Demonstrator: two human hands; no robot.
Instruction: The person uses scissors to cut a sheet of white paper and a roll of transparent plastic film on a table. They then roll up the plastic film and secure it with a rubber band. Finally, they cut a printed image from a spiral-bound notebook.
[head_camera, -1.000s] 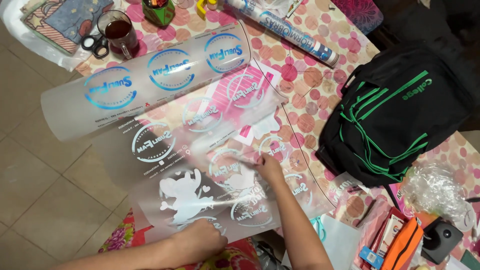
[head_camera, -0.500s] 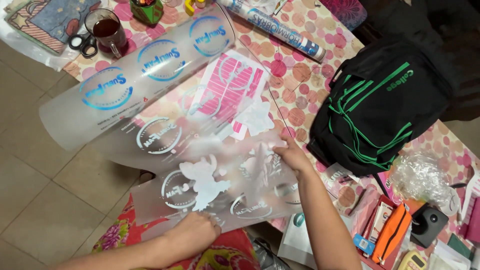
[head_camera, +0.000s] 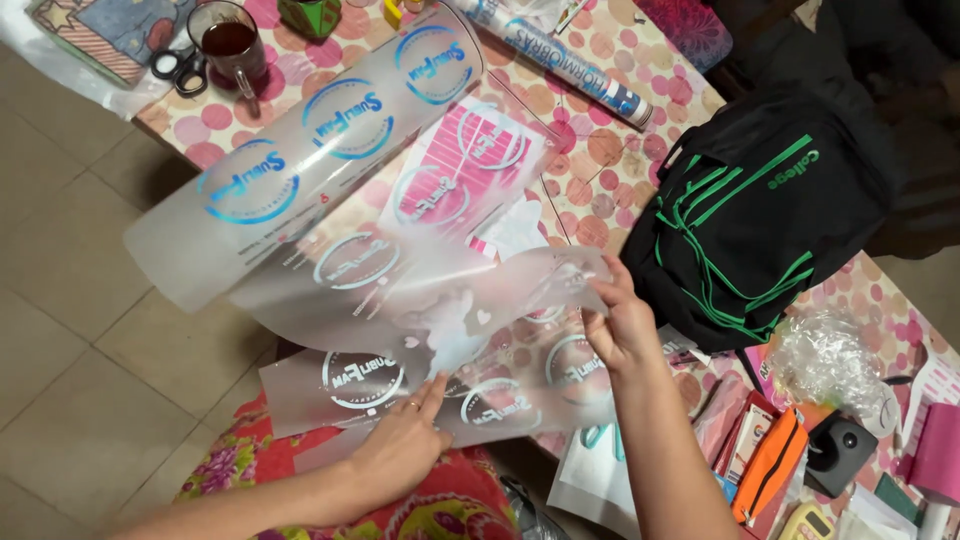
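Your right hand (head_camera: 622, 325) pinches the upper edge of a translucent film sheet (head_camera: 430, 300) between thumb and fingers, lifting that edge off the table so the sheet curls upward. Your left hand (head_camera: 405, 440) lies flat, fingers spread, pressing down on the lower sheet (head_camera: 360, 385) near its front edge; it grasps nothing, only holds the film against the surface. A ring shows on one finger of that hand.

The lifted film carries round printed emblems and a pale white cut-out figure (head_camera: 450, 325) with a small heart shape beside it. It hangs between your two hands, over the front edge of the table (head_camera: 600, 150), whose cloth is patterned with pink and orange dots. Behind it, a larger roll of the same film (head_camera: 310, 150) lies slantwise across the table, with a pink printed sheet (head_camera: 470, 170) just beside it.

To your right sits a black backpack (head_camera: 750, 230) with green trim, close to your right hand but apart from it. A glass mug of dark drink (head_camera: 228, 40) and black scissors (head_camera: 178, 68) stand at the far left corner. A crumpled clear bag (head_camera: 830, 360) and an orange pouch (head_camera: 765, 465) lie at the lower right.
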